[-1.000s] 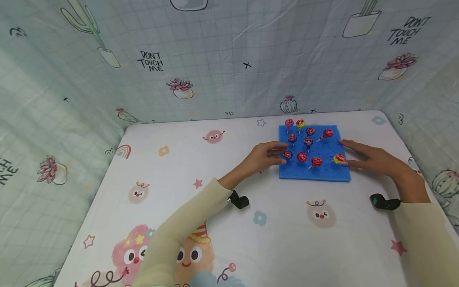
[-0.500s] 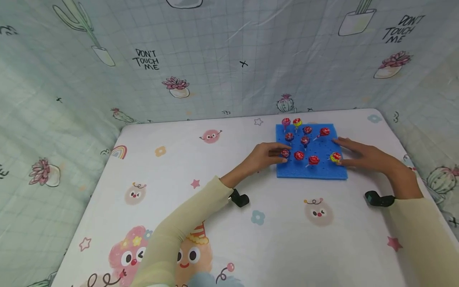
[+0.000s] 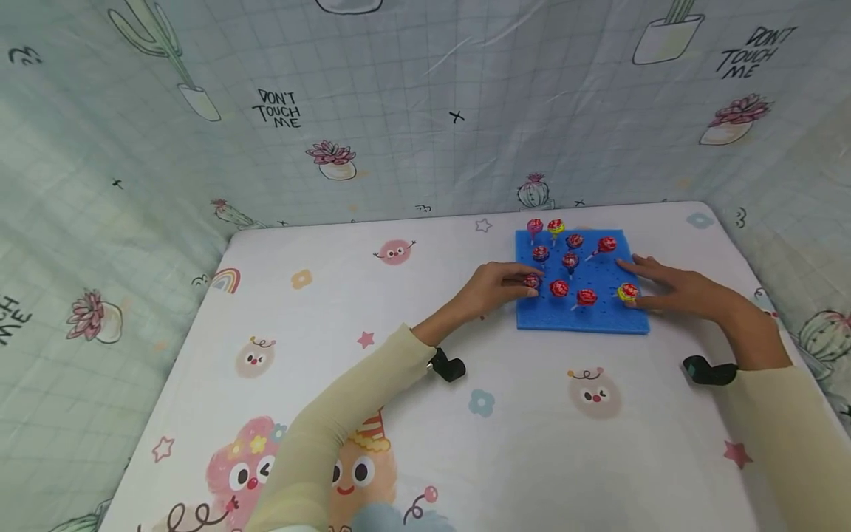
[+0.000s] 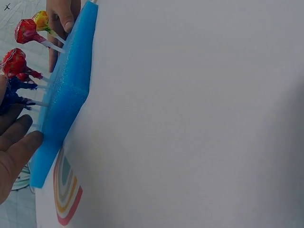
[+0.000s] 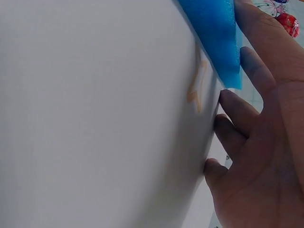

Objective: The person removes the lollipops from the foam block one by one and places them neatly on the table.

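Observation:
A blue foam board (image 3: 598, 318) lies flat at the back right of the table, with several wrapped lollipops standing in it on white sticks. At its left edge my left hand (image 3: 492, 288) pinches a dark lollipop (image 3: 532, 281) between thumb and fingers. In the left wrist view this blue-wrapped lollipop (image 4: 13, 92) is partly hidden by the fingers. My right hand (image 3: 691, 292) rests on the board's right edge with fingers spread. Its thumb lies beside a yellow-and-red lollipop (image 3: 627, 292). In the right wrist view, fingers touch the foam's edge.
Red lollipops (image 3: 586, 297) and a leaning one (image 3: 606, 244) stand near the hands. A pink lollipop (image 3: 535, 227) is at the back left corner. Patterned cloth (image 3: 399, 111) hangs behind the white printed table (image 3: 532, 414).
My left fingers have closed around the dark lollipop, which has risen slightly. My right fingers have come a little further onto the board's edge.

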Tool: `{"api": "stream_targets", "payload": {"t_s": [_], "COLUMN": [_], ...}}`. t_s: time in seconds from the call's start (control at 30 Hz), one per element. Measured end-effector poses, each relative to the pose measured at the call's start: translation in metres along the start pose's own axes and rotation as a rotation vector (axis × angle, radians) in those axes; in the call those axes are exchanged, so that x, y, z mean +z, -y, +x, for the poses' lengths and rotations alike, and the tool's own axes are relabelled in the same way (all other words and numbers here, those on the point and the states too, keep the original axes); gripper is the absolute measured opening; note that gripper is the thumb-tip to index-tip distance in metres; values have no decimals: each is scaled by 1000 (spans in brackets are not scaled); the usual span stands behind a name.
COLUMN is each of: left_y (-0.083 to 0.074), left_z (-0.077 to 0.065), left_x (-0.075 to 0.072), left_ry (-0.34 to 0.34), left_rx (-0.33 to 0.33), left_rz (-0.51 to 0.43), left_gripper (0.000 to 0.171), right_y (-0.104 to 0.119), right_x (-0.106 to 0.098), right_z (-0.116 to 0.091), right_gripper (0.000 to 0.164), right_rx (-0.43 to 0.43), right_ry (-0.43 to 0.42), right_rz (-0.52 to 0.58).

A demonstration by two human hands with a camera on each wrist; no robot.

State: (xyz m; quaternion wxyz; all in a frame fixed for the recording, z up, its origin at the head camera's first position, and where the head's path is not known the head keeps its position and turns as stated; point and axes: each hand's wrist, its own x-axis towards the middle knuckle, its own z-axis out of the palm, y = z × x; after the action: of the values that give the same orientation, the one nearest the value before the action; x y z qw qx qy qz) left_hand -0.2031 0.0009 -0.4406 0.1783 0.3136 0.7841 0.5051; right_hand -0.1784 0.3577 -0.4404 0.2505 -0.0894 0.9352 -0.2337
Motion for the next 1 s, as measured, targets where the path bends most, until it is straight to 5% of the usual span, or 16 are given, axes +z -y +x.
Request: {"api": "stream_targets", "payload": {"t_s": [0.37, 1.0], "left_y": [2, -4], "left_z": [-4, -13], "left_x": [1, -4], "left_ry": [-42, -47], "left_rx": [-13, 25], "left_rz": [-13, -175], "left_gripper": [35, 38], "right_y": [-2, -10], "right_x": [0, 1], "right_z": [-1, 3], "right_gripper": [94, 97], "right_rx": [-12, 0], "right_ry": [-3, 4], "right_rz": [1, 3]}}
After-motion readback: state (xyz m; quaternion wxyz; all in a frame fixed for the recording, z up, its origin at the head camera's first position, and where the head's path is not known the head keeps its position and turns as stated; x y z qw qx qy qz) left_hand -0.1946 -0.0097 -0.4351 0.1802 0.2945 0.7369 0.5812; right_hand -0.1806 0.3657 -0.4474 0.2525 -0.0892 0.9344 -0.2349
